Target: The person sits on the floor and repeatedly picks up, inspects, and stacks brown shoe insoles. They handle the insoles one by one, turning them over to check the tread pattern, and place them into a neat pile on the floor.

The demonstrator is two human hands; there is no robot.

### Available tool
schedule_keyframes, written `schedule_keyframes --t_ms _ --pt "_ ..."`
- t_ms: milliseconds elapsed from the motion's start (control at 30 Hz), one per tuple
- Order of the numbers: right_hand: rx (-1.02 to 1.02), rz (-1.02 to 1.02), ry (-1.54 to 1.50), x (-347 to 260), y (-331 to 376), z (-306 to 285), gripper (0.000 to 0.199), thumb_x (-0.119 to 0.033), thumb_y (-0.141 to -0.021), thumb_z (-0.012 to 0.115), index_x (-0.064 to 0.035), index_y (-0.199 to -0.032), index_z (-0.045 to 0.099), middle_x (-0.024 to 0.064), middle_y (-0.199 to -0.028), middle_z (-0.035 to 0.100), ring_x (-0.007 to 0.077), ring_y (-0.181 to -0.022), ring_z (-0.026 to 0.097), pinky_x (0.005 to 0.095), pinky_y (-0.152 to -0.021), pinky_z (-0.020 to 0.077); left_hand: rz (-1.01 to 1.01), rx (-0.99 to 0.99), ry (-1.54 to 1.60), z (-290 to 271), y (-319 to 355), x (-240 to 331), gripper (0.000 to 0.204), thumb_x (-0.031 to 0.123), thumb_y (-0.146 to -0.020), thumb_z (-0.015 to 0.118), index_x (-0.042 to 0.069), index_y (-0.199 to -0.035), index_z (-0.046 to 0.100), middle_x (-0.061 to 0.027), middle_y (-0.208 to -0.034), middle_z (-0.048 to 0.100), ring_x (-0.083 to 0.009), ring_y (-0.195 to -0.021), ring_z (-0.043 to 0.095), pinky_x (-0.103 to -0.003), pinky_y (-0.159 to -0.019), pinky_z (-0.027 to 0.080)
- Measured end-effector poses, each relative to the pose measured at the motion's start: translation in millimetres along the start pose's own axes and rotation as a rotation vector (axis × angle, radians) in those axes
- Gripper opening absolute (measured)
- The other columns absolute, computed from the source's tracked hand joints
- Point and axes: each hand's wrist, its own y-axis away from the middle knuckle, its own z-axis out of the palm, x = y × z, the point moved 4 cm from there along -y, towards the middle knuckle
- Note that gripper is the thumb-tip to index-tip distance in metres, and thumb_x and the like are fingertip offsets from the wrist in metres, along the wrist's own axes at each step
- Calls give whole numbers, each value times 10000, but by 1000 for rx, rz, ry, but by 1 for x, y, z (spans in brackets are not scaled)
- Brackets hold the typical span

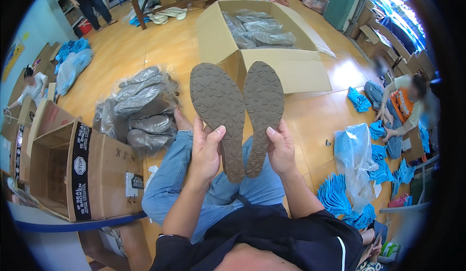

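Note:
Two brown shoe soles with a raised flower-like tread are held up side by side in front of me, toes pointing away. My left hand (pixel 207 147) grips the left shoe sole (pixel 218 101) near its waist, thumb on the tread. In the same way my right hand (pixel 280 147) pinches the right shoe sole (pixel 264 103) by its outer edge. The heels come close together and the toes spread slightly apart. On the floor to the left lies a pile of bagged grey-brown soles (pixel 141 106). An open cardboard box (pixel 291 64) beyond my hands holds more plastic-wrapped pieces.
At left stands a taped cardboard carton (pixel 111 174). Blue pieces (pixel 335 193) and a clear plastic bag (pixel 354 154) lie on the right floor. One person (pixel 405 101) sits at right, another (pixel 36 89) at far left, and a third (pixel 87 1) stands at the back.

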Motion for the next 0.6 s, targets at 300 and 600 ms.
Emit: schedule_keyframes --t_ms 300,600 --pt "-106 122 -51 16 8 4 309 -106 -971 490 -1 -1262 479 53 -1112 619 62 -912 576 211 -787 447 38 86 -23 -21 13 -10 449 64 -916 447 58 -1341 304 -175 -1202 568 -255 -1004 645 -388 -815 573" --pt "-103 231 -122 38 16 3 302 -105 -970 499 -1 -1252 482 65 -1149 607 82 -1011 567 232 -864 451 -56 57 496 -42 44 -17 477 246 -995 467 108 -1407 270 -162 -1203 554 -275 -932 657 -374 -691 574"
